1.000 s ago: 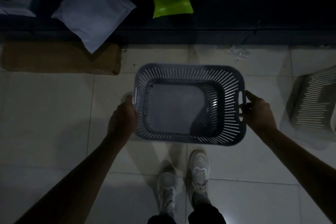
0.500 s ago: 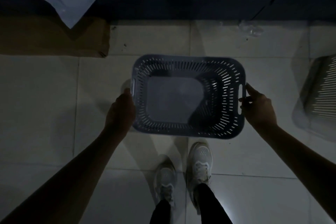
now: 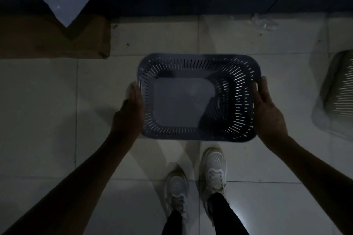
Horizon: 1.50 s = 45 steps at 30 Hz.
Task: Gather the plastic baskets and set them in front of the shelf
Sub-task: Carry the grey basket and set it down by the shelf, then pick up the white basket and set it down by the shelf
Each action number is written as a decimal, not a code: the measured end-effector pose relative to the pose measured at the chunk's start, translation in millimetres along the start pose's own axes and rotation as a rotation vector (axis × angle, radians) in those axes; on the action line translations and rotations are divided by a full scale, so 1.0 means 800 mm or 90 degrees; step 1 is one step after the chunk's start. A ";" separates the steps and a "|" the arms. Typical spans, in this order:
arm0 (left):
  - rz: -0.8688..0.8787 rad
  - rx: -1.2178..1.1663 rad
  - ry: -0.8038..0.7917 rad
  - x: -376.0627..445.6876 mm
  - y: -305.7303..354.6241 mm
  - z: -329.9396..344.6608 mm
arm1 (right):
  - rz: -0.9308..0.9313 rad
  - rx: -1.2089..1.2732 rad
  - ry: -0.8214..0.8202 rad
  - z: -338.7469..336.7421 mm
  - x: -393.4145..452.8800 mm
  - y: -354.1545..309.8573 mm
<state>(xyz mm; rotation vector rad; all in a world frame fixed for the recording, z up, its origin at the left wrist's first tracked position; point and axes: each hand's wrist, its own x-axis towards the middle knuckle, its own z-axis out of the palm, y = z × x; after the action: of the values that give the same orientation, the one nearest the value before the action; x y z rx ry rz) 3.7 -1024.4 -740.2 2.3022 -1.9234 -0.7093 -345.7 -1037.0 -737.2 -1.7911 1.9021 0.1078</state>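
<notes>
A dim, underexposed scene is recorded, lit from behind the wearer: a bright patch is seen on the floor tiles point(image 3: 240, 221) at lower centre, forked shadows are cast upward from the shoes point(image 3: 213, 170), the upper frame is lost to near-black, and edges are softly blurred.

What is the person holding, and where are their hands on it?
A grey slotted plastic basket, empty. The left hand presses against its left short side and the right hand against its right short side, near the rim.
</notes>
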 end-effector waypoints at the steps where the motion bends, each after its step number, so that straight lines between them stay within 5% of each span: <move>1: -0.008 -0.007 -0.002 -0.001 0.003 -0.002 | 0.000 -0.011 -0.003 0.001 -0.001 0.000; 8: 0.056 0.236 -0.037 0.003 0.019 -0.052 | -0.009 0.114 0.013 -0.052 -0.016 -0.017; 16: 0.170 0.170 -0.064 0.016 0.198 -0.128 | 0.232 0.332 0.094 -0.157 -0.052 -0.006; 27: 0.322 0.199 -0.162 0.007 0.527 -0.088 | 0.432 0.470 0.171 -0.289 -0.114 0.203; 34: 0.471 0.241 -0.137 0.016 0.715 -0.045 | 0.540 0.577 0.220 -0.360 -0.144 0.336; 45: 0.625 0.314 -0.205 0.109 0.965 0.096 | 0.752 0.709 0.288 -0.364 -0.088 0.510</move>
<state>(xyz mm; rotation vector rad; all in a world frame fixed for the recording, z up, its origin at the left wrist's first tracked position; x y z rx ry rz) -724.0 -1258.3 -579.8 1.0693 -3.2053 -0.5101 -824.9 -1039.9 -574.3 0.1247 2.3056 -0.8241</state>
